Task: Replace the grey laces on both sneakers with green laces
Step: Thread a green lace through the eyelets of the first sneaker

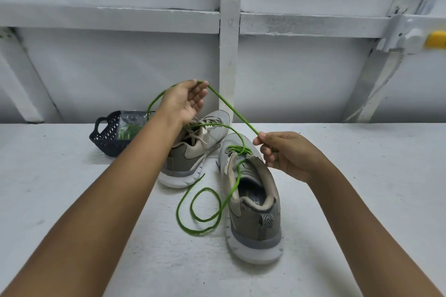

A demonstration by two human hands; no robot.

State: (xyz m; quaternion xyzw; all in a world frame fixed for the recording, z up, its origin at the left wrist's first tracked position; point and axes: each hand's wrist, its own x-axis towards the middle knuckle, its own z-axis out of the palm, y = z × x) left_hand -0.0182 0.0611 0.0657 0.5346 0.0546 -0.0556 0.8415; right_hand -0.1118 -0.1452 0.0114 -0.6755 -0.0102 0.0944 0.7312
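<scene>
Two grey sneakers stand on the white table. The near sneaker (pixel 253 202) has a green lace (pixel 231 103) threaded through its lower eyelets. My left hand (pixel 185 101) is raised above the shoes and pinches the lace at its fingertips. My right hand (pixel 287 154) pinches the same lace lower down, beside the near shoe's tongue, so the stretch between the hands is taut. The lace's other end lies in loops on the table to the left of the near shoe. The far sneaker (pixel 193 152) carries its grey laces (pixel 195 132) and is partly hidden by my left forearm.
A dark woven basket (pixel 106 137) stands at the back left and holds a clear packet with green laces (pixel 128 128). A white panelled wall (pixel 229 43) runs along the table's far edge. A yellow fitting (pixel 435 40) is on the wall at the right.
</scene>
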